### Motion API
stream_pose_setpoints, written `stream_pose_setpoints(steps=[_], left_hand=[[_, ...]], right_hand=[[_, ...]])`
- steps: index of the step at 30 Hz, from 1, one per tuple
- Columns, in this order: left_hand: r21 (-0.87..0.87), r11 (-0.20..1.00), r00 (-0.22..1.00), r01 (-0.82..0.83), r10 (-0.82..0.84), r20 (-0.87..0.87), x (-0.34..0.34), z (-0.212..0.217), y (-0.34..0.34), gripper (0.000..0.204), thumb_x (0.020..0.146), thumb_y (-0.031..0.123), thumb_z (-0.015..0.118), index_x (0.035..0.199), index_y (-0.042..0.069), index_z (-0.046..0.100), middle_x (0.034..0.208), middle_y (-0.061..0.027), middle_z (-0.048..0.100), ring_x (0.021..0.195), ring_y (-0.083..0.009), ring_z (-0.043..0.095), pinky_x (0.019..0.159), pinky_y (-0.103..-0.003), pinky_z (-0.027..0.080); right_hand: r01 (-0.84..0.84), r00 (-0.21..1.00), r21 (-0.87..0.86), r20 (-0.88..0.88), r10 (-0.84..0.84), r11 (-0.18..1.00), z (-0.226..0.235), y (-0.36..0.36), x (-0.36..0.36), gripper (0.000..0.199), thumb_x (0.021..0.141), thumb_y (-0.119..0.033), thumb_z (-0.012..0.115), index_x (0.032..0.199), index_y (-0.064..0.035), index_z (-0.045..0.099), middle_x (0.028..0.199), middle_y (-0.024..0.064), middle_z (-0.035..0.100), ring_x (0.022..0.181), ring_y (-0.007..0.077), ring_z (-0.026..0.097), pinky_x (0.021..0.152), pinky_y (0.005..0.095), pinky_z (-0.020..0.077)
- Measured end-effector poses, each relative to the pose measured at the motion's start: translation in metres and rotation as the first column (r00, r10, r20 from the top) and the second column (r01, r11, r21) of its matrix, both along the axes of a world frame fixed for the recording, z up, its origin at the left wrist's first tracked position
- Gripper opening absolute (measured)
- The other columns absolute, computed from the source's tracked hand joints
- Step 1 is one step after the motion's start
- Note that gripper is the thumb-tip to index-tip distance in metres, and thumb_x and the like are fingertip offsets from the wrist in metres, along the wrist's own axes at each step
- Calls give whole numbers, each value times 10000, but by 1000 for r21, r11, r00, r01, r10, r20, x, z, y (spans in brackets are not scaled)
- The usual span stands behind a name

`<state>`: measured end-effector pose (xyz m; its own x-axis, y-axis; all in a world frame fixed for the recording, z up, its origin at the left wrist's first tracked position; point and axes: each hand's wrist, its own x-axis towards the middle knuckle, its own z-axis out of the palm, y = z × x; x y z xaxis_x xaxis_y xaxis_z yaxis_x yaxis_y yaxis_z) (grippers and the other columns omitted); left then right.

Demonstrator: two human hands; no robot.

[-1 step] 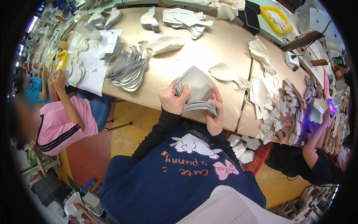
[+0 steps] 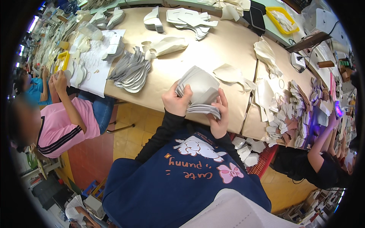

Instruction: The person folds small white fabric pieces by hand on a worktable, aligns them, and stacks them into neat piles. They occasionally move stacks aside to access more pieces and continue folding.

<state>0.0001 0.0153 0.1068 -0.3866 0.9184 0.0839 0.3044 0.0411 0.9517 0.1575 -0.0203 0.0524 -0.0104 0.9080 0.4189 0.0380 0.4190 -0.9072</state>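
Note:
A stack of thin light-grey cut pieces point(image 2: 198, 84), perhaps leather or fabric, is held in front of me above the table's near edge. My left hand point(image 2: 176, 100) grips its left side, thumb lying over the top piece. At the right, my right hand point(image 2: 219, 118) closes on the lower right part, where the layered edges fan out. A fanned pile of grey pieces point(image 2: 131, 71) lies to the left of my hands. Beyond the stack, to the right, rests a loose cream piece point(image 2: 232, 74).
Brown paper covers the table point(image 2: 224, 45). Cream scraps point(image 2: 167, 46) and piles of white pieces point(image 2: 190, 18) lie at the back. A red basket point(image 2: 265, 162) of pieces stands below the right edge. Co-workers sit left, in a pink shirt point(image 2: 70, 123), and right, in black point(image 2: 304, 165).
The top piece of the stack has shifted slightly, and a folded or overlapping corner shows near my right fingers. My right fingers have moved a little; my left hand is almost unmoved.

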Motion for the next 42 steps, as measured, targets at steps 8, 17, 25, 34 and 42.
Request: stream_pose_setpoints(steps=[8, 17, 25, 34, 42], left_hand=[[175, 957, 779, -232, 75, 623, -9, -35, 22, 294, 968, 184, 587, 1118, -69, 595, 991, -71, 661, 833, -111, 607, 700, -250, 495], [-56, 939, 557, -340, 249, 792, -66, -55, 22, 306, 940, 193, 575, 1151, -28, 563, 1019, -121, 646, 888, -192, 665, 757, -313, 555], [11, 977, 381, -212, 72, 922, -103, -68, 14, 468, 916, 254, 657, 1307, 51, 498, 1211, -84, 602, 1096, -224, 600, 924, -410, 507], [224, 968, 605, -114, -112, 789, -117, -60, -1, 515, 865, 86, 733, 1301, 7, 469, 1224, -135, 577, 1088, -273, 589, 929, -453, 499], [108, 992, 768, 61, -115, 630, -125, -55, -7, 454, 859, 80, 739, 1249, -4, 522, 1114, -85, 632, 994, -177, 618, 883, -314, 501]], right_hand=[[-77, 976, 115, 213, 51, 990, 27, 6, 2, 522, 676, 128, 714, 1120, -100, 560, 1244, 196, 577, 942, 299, 607, 822, 374, 486], [-175, 599, -95, 780, 183, 980, 51, 28, 41, 465, 770, 28, 649, 1215, -81, 567, 1024, 125, 660, 887, 326, 594, 804, 399, 467], [-93, 902, -413, 350, 252, 906, 39, 63, 48, 381, 881, -89, 636, 1246, -56, 533, 1001, 130, 640, 988, 234, 634, 857, 358, 488], [-229, 729, -525, -651, -214, 820, -24, 255, 75, 296, 932, -52, 545, 1218, -21, 476, 1140, 119, 602, 1032, 237, 604, 924, 432, 488], [-195, 649, -595, -674, -352, 780, -3, 236, 78, 226, 969, -136, 525, 1177, -53, 495, 1165, 97, 570, 1099, 231, 543, 1048, 389, 366]])
